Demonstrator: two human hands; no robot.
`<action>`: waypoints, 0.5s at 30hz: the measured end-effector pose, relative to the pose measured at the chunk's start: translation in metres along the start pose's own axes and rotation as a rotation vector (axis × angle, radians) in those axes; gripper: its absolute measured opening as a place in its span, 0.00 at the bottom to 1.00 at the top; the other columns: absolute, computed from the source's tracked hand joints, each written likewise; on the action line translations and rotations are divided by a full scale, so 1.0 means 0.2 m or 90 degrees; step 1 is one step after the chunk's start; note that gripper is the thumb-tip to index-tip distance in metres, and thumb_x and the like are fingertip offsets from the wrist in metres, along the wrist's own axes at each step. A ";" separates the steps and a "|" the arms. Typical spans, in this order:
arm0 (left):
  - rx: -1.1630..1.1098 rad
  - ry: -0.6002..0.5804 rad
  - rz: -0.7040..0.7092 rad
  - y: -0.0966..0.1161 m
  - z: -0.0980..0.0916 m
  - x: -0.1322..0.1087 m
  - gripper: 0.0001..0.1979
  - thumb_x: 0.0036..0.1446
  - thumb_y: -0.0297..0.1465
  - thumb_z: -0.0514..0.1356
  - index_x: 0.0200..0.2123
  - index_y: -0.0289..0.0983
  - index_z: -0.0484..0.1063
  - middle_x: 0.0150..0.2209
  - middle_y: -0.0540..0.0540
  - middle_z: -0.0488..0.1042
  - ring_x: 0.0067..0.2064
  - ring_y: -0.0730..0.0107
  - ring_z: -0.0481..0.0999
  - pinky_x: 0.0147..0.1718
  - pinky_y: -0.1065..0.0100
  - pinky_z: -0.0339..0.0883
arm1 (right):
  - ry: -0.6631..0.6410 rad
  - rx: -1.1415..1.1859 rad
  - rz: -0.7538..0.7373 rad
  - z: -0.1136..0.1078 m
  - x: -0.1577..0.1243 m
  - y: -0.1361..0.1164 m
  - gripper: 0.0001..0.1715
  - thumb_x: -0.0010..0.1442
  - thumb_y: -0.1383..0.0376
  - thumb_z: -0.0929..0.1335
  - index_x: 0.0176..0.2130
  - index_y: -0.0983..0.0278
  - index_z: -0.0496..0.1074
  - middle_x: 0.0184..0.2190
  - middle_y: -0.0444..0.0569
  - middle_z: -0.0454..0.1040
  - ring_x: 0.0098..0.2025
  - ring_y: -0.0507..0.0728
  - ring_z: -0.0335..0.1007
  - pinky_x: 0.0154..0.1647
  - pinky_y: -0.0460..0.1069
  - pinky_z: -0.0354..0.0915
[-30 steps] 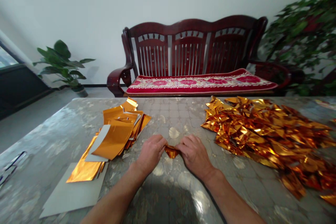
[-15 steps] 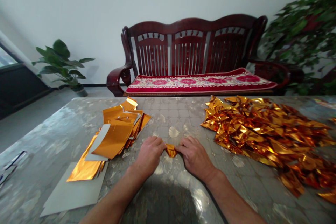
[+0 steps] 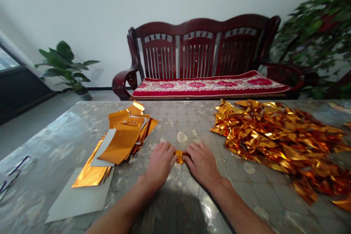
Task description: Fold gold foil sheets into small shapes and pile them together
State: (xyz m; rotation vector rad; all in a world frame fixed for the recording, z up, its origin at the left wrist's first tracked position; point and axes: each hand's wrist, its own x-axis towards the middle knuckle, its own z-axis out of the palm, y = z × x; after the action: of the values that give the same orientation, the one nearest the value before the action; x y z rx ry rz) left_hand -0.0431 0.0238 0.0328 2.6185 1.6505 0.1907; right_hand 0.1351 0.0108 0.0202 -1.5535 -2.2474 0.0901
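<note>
A small folded piece of gold foil (image 3: 179, 157) sits on the marble-patterned table top (image 3: 175, 124), pinched between my left hand (image 3: 161, 163) and my right hand (image 3: 201, 163). Both sets of fingertips press on its sides and hide part of it. To the left of my left hand lies a loose stack of flat gold foil sheets (image 3: 128, 135), partly on a grey card sheet (image 3: 79, 199). To the right of my right hand spreads a large heap of crumpled gold foil pieces (image 3: 276, 142).
A thin dark wire or eyeglass frame (image 3: 13, 173) lies at the table's left edge. Beyond the far edge stand a dark wooden bench (image 3: 197, 49) with a red floral cushion (image 3: 208, 87), a potted plant (image 3: 65, 69) and leafy foliage (image 3: 315, 40).
My hands have moved closer together, and the foil piece between them now looks smaller and more tightly folded. The stack and heap have not visibly moved.
</note>
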 end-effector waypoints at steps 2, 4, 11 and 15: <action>0.016 0.001 0.002 0.01 0.01 0.00 0.05 0.63 0.33 0.58 0.37 0.38 0.70 0.41 0.44 0.72 0.44 0.59 0.70 0.43 0.61 0.63 | -0.010 -0.011 0.004 0.00 0.00 0.00 0.07 0.61 0.60 0.71 0.34 0.60 0.70 0.37 0.47 0.72 0.41 0.59 0.62 0.40 0.53 0.54; 0.025 0.003 0.009 0.01 0.01 -0.01 0.05 0.63 0.33 0.58 0.38 0.38 0.70 0.41 0.44 0.72 0.44 0.58 0.70 0.43 0.60 0.63 | -0.021 -0.016 0.007 -0.01 -0.01 -0.01 0.09 0.59 0.59 0.72 0.35 0.60 0.70 0.38 0.47 0.72 0.42 0.60 0.62 0.40 0.54 0.53; 0.098 -0.007 0.045 0.05 0.02 -0.06 0.06 0.63 0.30 0.57 0.41 0.38 0.72 0.40 0.43 0.73 0.44 0.57 0.71 0.47 0.56 0.64 | -0.033 0.027 -0.002 -0.05 -0.04 0.00 0.10 0.58 0.58 0.72 0.39 0.58 0.72 0.40 0.46 0.73 0.45 0.60 0.62 0.43 0.53 0.53; 0.151 0.018 0.081 0.10 0.05 -0.09 0.10 0.61 0.23 0.56 0.43 0.36 0.74 0.38 0.42 0.75 0.44 0.57 0.73 0.57 0.51 0.57 | -0.028 0.061 0.023 -0.03 -0.03 0.03 0.09 0.67 0.62 0.65 0.34 0.59 0.74 0.36 0.45 0.74 0.43 0.58 0.65 0.43 0.52 0.55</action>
State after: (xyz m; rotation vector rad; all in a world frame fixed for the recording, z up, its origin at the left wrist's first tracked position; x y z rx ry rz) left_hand -0.0313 -0.0012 0.0224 2.9091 1.6069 0.0374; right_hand 0.1443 0.0071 0.0233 -1.5549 -2.2149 0.2420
